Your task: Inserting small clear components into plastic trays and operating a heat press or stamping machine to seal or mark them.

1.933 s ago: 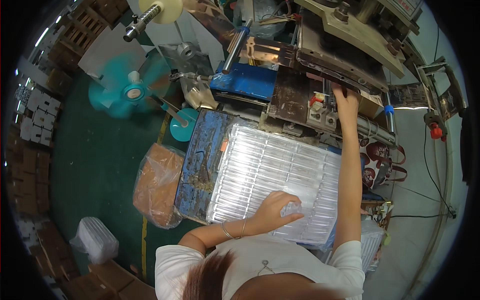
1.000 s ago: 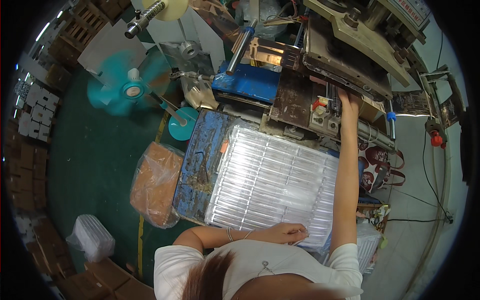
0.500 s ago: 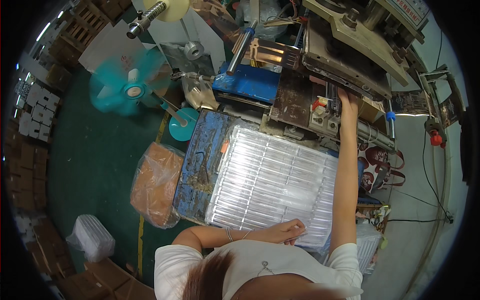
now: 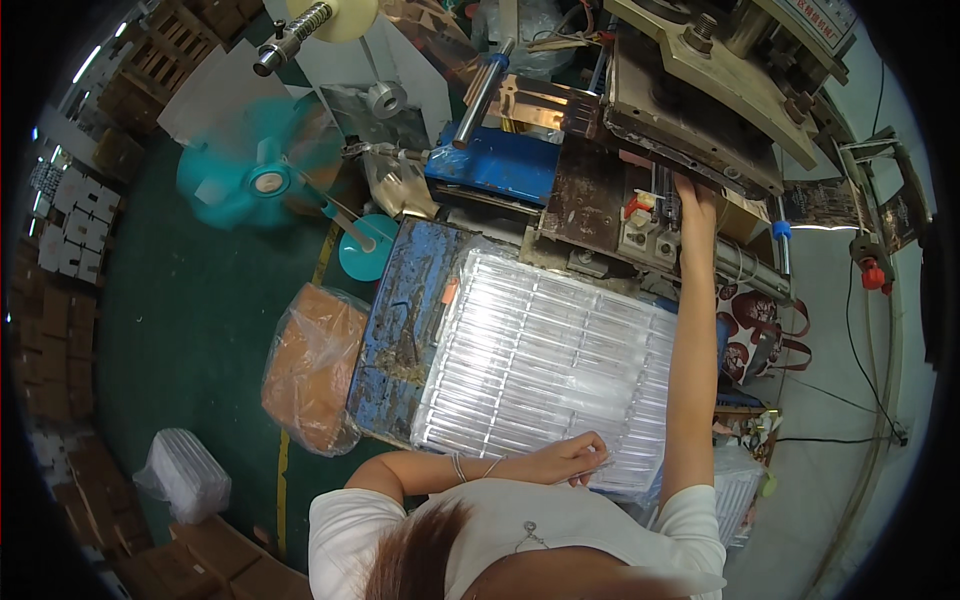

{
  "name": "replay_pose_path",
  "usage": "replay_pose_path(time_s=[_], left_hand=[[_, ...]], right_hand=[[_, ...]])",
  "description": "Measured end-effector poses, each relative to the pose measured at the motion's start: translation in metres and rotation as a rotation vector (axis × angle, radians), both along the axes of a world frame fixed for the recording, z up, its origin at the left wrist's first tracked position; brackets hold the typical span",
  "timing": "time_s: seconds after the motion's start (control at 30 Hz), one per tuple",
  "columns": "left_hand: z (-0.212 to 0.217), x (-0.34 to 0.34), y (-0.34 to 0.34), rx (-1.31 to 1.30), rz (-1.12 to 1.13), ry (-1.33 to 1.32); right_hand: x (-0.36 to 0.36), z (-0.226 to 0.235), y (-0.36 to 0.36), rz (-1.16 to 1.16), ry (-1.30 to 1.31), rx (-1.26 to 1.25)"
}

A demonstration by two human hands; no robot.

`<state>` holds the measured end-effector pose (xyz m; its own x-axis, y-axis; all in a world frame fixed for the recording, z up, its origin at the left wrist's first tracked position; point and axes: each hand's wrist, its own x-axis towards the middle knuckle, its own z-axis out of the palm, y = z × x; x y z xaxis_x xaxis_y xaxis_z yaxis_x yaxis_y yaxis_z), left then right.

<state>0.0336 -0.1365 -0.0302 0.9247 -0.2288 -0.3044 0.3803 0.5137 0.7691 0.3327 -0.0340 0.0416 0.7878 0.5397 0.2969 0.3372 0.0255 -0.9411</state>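
Observation:
My right arm stretches forward to the press, and my right hand (image 4: 696, 198) reaches in beneath its heavy upper plate (image 4: 690, 130). The fingers of that hand are hidden under the plate, beside a metal fixture (image 4: 650, 235) with a small red part. My left hand (image 4: 568, 461) is curled closed at the near edge of a wide clear plastic tray (image 4: 540, 350) with rows of long narrow compartments. Something thin and clear may be between its fingertips, too small to make out. The tray lies on a worn blue machine table (image 4: 390, 340).
A teal fan (image 4: 268, 182) runs at the left. On the floor near the table sits a brown bundle in clear plastic (image 4: 315, 370); a wrapped white bundle (image 4: 185, 475) lies farther left. A blue metal block (image 4: 495, 170) and a shiny copper-coloured foil strip (image 4: 535, 103) adjoin the press.
Both hands stay in nearly the same places; the left fingers shift only slightly. The fan blades keep turning.

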Motion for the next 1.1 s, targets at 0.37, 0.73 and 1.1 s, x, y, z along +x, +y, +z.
replay_pose_path(time_s=[0.37,0.73,1.1], left_hand=[[0.001,0.0,0.006,0.039,0.032,0.039],[0.0,0.0,0.007,0.077,0.017,0.063],[0.0,-0.002,0.009,0.068,0.04,0.026]], right_hand=[[-0.005,0.005,-0.002,-0.047,-0.057,-0.044],[-0.005,0.005,0.0,-0.018,0.015,0.039],[-0.009,0.005,0.0,0.011,0.034,0.056]])
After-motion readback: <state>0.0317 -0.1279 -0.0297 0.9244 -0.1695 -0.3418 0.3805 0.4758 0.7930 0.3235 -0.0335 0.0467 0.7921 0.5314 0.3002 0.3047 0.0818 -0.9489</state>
